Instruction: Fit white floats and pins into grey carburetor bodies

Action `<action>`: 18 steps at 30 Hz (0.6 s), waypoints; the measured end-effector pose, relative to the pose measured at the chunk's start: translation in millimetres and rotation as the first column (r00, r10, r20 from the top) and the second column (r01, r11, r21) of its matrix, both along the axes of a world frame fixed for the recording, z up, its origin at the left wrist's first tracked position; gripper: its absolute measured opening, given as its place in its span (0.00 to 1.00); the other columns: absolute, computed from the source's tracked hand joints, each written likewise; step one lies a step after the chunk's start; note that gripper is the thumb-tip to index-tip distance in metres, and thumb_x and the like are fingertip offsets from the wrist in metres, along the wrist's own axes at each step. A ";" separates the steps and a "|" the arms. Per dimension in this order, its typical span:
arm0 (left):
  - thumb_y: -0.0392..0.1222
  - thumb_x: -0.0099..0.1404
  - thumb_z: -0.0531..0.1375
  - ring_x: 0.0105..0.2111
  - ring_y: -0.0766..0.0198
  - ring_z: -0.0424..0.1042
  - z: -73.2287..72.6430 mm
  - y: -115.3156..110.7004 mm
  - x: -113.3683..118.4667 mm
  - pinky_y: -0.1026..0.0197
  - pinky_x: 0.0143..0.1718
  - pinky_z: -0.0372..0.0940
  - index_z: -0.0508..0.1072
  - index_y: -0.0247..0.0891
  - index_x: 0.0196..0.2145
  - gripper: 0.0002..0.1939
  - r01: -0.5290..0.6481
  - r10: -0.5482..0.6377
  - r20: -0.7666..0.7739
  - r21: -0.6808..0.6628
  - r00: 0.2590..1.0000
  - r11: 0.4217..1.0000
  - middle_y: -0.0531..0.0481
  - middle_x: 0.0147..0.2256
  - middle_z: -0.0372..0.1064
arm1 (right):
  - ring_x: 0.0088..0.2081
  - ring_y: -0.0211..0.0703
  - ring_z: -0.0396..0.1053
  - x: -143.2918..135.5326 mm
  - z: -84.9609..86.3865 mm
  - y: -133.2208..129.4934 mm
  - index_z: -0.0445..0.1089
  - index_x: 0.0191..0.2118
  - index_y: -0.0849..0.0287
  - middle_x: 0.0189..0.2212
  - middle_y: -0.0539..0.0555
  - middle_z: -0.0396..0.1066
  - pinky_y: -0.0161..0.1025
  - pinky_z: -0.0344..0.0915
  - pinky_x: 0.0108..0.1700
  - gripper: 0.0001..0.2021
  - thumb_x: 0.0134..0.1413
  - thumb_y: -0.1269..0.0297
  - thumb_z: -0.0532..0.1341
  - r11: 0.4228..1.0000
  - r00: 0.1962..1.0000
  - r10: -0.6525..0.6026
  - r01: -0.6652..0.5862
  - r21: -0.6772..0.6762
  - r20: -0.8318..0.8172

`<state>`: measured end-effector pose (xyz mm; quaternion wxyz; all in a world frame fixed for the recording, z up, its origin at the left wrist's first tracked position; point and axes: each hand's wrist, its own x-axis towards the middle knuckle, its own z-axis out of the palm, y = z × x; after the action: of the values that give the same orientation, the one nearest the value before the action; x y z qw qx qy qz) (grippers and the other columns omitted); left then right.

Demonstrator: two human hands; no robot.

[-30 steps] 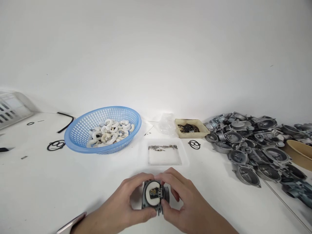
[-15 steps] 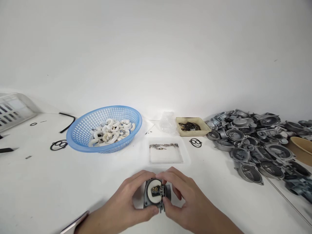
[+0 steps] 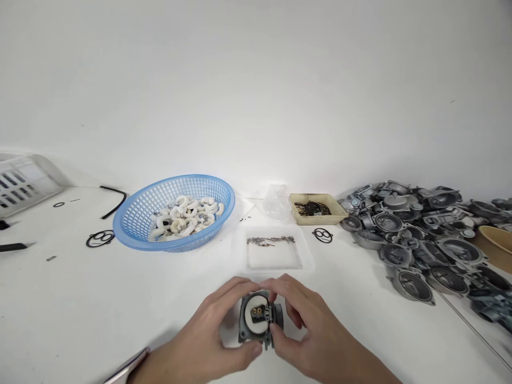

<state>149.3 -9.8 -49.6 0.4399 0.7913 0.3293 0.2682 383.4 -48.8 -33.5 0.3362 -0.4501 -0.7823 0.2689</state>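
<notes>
A grey metal carburetor body [image 3: 256,316] sits at the bottom centre, with a white ring-shaped float and two brass bits inside its round opening. My left hand [image 3: 216,328] is wrapped round its left side, thumb at the lower edge and fingers along the top. On the right side, my right hand [image 3: 302,325] has its thumb and forefinger at the small metal bracket beside the float. Whether those fingertips pinch a tiny part is too small to tell. Just beyond the hands lies a shallow clear tray [image 3: 275,258] with small metal pins along its far side.
A blue basket [image 3: 134,242] of white floats stands left of centre. Behind the tray are a plastic bag [image 3: 277,201] and a cream box [image 3: 320,219] of black rings. Many metal bodies [image 3: 416,240] are heaped at right. Black gaskets [image 3: 322,235] lie nearby.
The whole view has shifted slightly, so everything appears a little further right. Both hands keep their hold on the metal body, with only small finger movement.
</notes>
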 end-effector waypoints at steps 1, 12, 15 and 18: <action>0.30 0.56 0.69 0.57 0.50 0.71 -1.4 -0.2 -0.7 0.52 0.61 0.67 0.65 0.53 0.64 0.41 -0.010 0.010 0.006 0.024 1.000 1.000 0.49 0.60 0.68 | 0.28 0.34 0.66 -0.3 0.6 -0.6 0.59 0.64 0.39 0.46 0.46 0.71 0.34 0.65 0.30 0.38 0.49 0.79 0.59 1.000 1.000 0.005 -0.005 0.004 -0.008; 0.27 0.55 0.65 0.56 0.53 0.69 1.2 4.0 1.4 0.52 0.61 0.67 0.69 0.52 0.60 0.37 0.027 -0.028 0.030 0.050 0.999 0.998 0.50 0.57 0.67 | 0.21 0.31 0.52 -4.1 -20.3 -0.2 0.50 0.70 0.32 0.51 0.44 0.74 0.32 0.56 0.23 0.45 0.52 0.73 0.66 0.999 0.998 -0.037 0.038 0.009 -0.059; 0.27 0.56 0.66 0.55 0.54 0.70 1.8 4.5 0.0 0.52 0.60 0.67 0.70 0.52 0.59 0.35 0.027 -0.029 0.043 0.043 0.999 0.999 0.50 0.55 0.67 | 0.21 0.30 0.49 -5.0 -22.6 0.5 0.51 0.70 0.32 0.50 0.44 0.73 0.32 0.55 0.23 0.45 0.52 0.75 0.65 0.998 0.993 -0.033 0.039 0.048 -0.113; 0.30 0.61 0.67 0.56 0.54 0.69 0.0 5.6 -2.3 0.52 0.60 0.67 0.70 0.52 0.59 0.31 0.040 -0.043 0.066 0.044 0.997 0.998 0.49 0.55 0.66 | 0.21 0.30 0.49 -4.7 -22.5 0.6 0.50 0.70 0.32 0.50 0.44 0.73 0.32 0.55 0.23 0.46 0.51 0.75 0.66 0.998 0.990 -0.021 0.030 0.061 -0.138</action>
<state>147.0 -4.3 -49.6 0.4393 0.7977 0.2921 0.2921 378.7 -48.2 -56.0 0.4068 -0.4297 -0.7595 0.2702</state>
